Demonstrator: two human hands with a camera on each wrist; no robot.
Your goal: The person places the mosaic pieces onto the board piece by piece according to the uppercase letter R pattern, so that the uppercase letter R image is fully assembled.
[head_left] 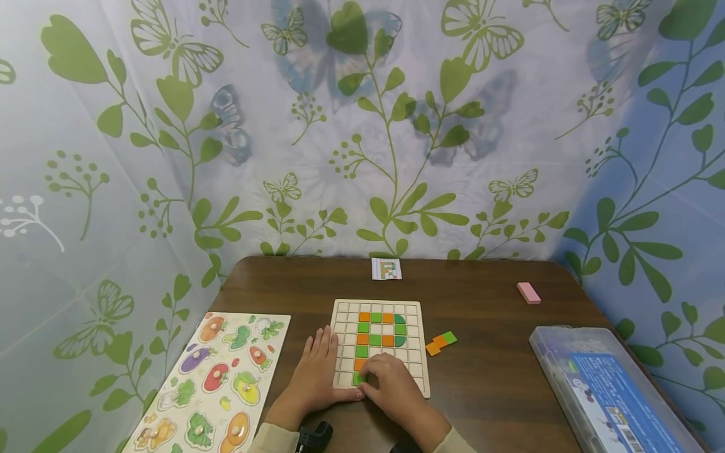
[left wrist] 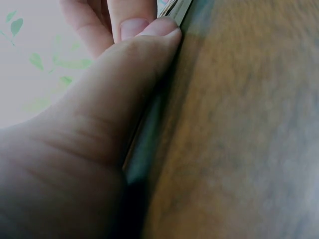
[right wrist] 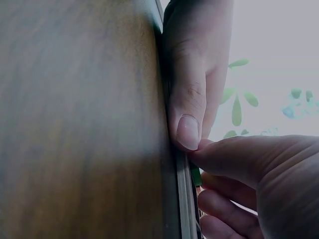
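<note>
A wooden grid board (head_left: 421, 371) lies on the table, with orange and green square tiles and two dark green rounded pieces forming a letter P. My left hand (head_left: 317, 368) braces the board, fingers straight along its left edge and thumb along its near edge. With curled fingers, my right hand (head_left: 391, 384) pinches a green tile (head_left: 358, 379) at the foot of the P's stem. In the right wrist view, a sliver of this green tile (right wrist: 196, 175) shows under my fingers, and the two thumbs meet at the board's edge. Most of the tile is hidden.
Several loose orange and green tiles (head_left: 440, 343) lie right of the board. Behind it is a small pattern card (head_left: 387, 269). A vegetable puzzle board (head_left: 272, 333) lies left; a pink block (head_left: 528, 293) and a clear plastic case (head_left: 557, 358) are on the right.
</note>
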